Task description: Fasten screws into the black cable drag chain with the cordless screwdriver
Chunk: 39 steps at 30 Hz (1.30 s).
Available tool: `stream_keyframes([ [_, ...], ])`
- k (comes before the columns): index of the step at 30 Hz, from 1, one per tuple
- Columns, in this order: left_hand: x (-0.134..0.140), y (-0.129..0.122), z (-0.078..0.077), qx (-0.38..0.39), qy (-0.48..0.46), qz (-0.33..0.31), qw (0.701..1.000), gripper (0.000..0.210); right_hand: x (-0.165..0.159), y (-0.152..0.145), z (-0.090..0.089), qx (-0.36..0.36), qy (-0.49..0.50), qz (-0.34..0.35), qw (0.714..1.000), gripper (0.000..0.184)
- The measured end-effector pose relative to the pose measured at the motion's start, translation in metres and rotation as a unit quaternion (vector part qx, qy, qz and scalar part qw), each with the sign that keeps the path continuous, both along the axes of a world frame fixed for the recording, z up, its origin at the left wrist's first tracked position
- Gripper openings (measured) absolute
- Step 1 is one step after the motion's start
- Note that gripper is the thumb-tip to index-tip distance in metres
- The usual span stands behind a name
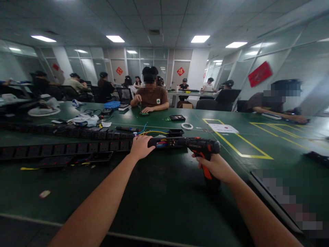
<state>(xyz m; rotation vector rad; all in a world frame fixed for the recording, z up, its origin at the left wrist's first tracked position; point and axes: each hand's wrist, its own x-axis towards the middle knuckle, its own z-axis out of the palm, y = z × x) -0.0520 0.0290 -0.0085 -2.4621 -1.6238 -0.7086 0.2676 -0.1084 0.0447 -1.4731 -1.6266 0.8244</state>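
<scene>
My right hand point(214, 168) is wrapped around the grip of a black and orange cordless drill point(207, 145). The drill lies level, its nose pointing left over an opened section of a long black power strip point(84, 147). Coloured wires point(162, 142) show inside that section. My left hand point(141, 147) grips the strip just left of the opening, fingers over the top and thumb at the near side. Whether the drill's tip touches a screw is too small to tell. Behind the strip lie a second row of black sockets point(102, 133) and loose blue and yellow wires point(151, 131).
Across the green table point(164, 199), a person point(151, 96) works on a small board; another person sits at the right. A roll of white tape point(187, 126), a paper sheet point(223, 128), a blue basket point(112, 104) and a black case point(177, 117) lie beyond the strip.
</scene>
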Motion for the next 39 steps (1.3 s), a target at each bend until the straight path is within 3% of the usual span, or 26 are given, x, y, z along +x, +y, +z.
stream_keyframes([
  [23, -0.0015, 0.0026, -0.0018, 0.003, -0.004, -0.002, 1.0, 0.051, 0.0008, 0.0013, -0.003, 0.011, -0.033, 0.001, 0.999, 0.027],
  [39, -0.0014, 0.0019, -0.0015, 0.015, -0.003, -0.003, 1.0, 0.049, -0.0018, 0.0005, -0.0011, 0.021, -0.015, -0.001, 1.0, 0.034],
])
